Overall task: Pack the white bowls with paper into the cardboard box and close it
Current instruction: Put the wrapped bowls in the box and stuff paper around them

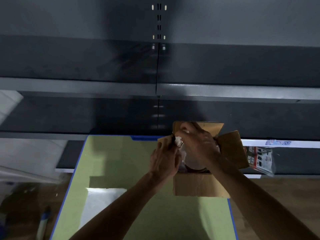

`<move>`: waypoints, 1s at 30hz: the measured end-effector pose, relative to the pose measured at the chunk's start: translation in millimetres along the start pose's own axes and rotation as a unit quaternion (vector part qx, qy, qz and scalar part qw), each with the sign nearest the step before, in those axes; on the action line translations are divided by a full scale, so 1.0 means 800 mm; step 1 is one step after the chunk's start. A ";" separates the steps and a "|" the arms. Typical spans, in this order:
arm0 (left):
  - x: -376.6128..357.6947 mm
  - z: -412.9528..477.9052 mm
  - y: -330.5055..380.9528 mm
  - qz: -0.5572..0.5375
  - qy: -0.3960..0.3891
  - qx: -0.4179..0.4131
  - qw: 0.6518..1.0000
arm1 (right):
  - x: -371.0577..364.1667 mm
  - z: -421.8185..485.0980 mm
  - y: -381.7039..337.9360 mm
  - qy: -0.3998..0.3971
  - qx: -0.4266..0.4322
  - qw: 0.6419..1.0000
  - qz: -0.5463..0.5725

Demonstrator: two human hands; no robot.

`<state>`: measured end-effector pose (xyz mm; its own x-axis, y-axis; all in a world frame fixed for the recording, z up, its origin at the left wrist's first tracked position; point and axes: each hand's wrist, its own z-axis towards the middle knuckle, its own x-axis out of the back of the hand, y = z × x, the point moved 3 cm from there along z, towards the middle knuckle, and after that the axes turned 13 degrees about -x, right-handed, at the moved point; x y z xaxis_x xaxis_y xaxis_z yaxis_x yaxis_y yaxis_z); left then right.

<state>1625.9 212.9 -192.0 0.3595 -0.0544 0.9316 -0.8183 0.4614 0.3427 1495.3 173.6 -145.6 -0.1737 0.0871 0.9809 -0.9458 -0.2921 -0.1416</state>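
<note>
The cardboard box (pixel 199 186) is brown and stands upright at the far right of the table (pixel 121 153). Its top is open, with the far flap standing up and the right flap angled outward. Crumpled white paper (pixel 179 142) bulges from the left side of the opening. Deeper inside lies a pale round shape (pixel 194 164), too blurred to tell whether it is a bowl. A flat white sheet (pixel 103 201) lies on the table, nearer and to the left, well apart from the box.
</note>
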 end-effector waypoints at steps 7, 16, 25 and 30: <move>0.011 -0.007 0.007 -0.023 0.004 0.000 1.000 | -0.019 0.008 -0.007 -0.020 0.017 1.000 0.016; 0.006 -0.005 0.005 -0.021 -0.008 0.004 1.000 | -0.041 0.009 0.007 -0.059 0.081 0.992 0.082; 0.003 -0.006 0.001 0.013 0.016 -0.019 1.000 | -0.038 0.008 0.019 -0.001 0.088 0.986 0.145; 0.003 -0.005 0.001 0.019 0.028 -0.041 0.999 | -0.030 0.007 0.024 -0.045 0.084 0.984 0.148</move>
<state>1627.5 217.1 -190.2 0.3549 0.0137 0.9348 -0.7930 0.5341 0.2932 1483.2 160.4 -171.0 -0.4025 -0.1077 0.9091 -0.7976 -0.4461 -0.4060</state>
